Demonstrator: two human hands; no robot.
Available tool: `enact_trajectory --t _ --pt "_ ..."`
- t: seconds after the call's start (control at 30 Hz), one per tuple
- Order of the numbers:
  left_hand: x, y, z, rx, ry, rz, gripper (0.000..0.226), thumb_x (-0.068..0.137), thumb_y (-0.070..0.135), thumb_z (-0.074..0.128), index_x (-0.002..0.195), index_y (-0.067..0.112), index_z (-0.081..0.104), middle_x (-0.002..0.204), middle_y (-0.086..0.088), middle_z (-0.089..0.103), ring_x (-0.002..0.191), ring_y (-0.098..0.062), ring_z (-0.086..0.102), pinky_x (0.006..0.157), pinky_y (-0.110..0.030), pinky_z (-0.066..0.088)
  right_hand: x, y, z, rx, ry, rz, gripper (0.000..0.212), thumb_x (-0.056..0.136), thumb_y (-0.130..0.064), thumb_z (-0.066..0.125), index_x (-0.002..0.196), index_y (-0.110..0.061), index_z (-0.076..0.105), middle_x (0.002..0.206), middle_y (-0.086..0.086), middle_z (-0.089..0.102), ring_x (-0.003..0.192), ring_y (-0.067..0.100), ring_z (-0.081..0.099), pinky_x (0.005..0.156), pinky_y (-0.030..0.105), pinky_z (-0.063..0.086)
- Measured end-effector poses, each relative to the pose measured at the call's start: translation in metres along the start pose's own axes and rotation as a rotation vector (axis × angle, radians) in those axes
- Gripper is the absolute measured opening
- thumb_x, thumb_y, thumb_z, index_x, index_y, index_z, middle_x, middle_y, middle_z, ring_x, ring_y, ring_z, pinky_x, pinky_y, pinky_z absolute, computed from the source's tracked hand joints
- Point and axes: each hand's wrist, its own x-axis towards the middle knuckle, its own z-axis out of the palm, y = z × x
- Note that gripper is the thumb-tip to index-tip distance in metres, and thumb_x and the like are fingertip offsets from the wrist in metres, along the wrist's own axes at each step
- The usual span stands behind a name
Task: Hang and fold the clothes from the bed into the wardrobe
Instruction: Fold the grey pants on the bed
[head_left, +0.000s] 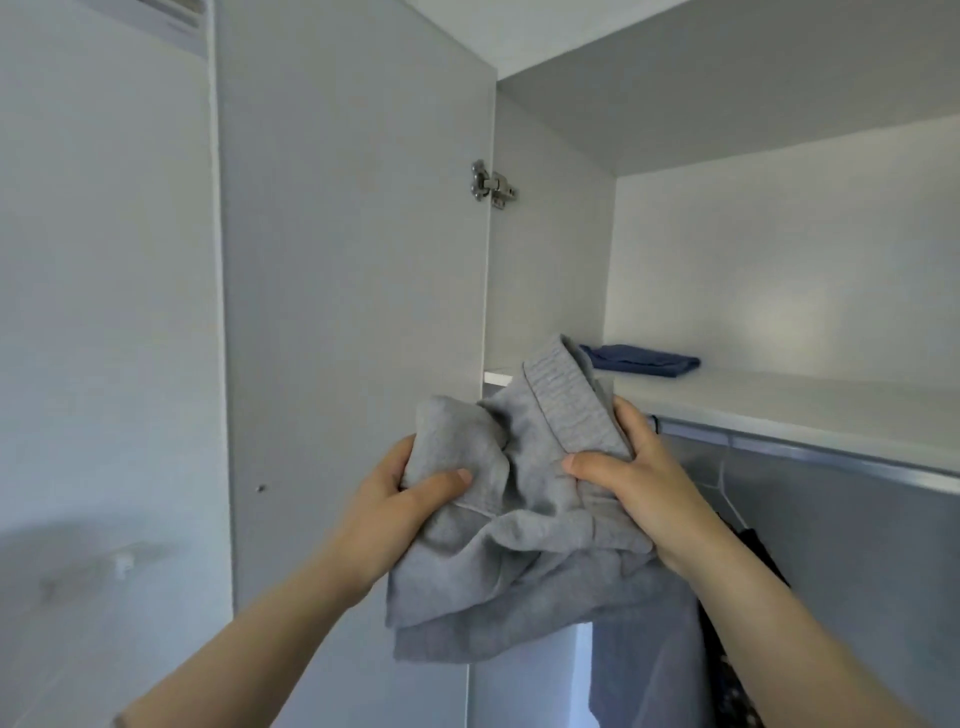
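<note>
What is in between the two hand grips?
In the head view, a bunched grey garment fills the gap between the left-hand grip and the right-hand grip; both hold it.

folded garment (641, 359) on shelf (779, 400)

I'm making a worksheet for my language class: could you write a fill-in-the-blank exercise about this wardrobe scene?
1. The left hand and the right hand both grip a bunched fleece garment whose colour is ____.
2. The folded cloth lying on the white wardrobe shelf is ____ in colour.
3. The metal hanging rail runs ____ that shelf.
4. The white wardrobe door with the silver metal hinge stands ____.
Missing words: grey; blue; below; open.
</note>
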Motion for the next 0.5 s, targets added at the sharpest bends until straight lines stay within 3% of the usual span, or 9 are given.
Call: enact_trajectory --t 0.17,0.3,0.5 --pt "0.078 0.003 0.036 -0.005 -0.043 0.087 0.046 0.068 0.047 0.073 0.112 0.037 0.063 0.104 0.008 0.073 0.095 -0.014 0.070 0.088 -0.044 0.055 0.049 0.004 -0.044 0.002 0.076 -0.079 0.068 0.067 -0.027 0.074 0.130 -0.041 0.052 0.110 -0.022 0.069 0.099 0.001 0.067 0.080 0.022 0.051" --pt "0.140 0.019 0.065 -0.030 -0.063 0.155 0.047 0.068 0.045 0.073 0.112 0.033 0.064 0.103 0.005 0.073 0.095 -0.017 0.070 0.087 -0.043 0.055 0.100 0.000 -0.083 0.011 0.109 -0.137 0.066 0.066 -0.023 0.073 0.129 -0.033 0.055 0.109 -0.015 0.071 0.099 0.008 0.069 0.076 0.023 0.053" --pt "0.229 0.038 0.106 -0.062 -0.076 0.250 0.038 0.072 0.038 0.075 0.107 0.028 0.066 0.093 0.007 0.074 0.085 -0.012 0.071 0.065 -0.022 0.054 0.179 0.000 -0.136 -0.026 0.140 -0.168 0.047 0.081 -0.008 0.070 0.121 -0.030 0.058 0.102 -0.012 0.073 0.091 0.010 0.071 0.067 0.021 0.055"
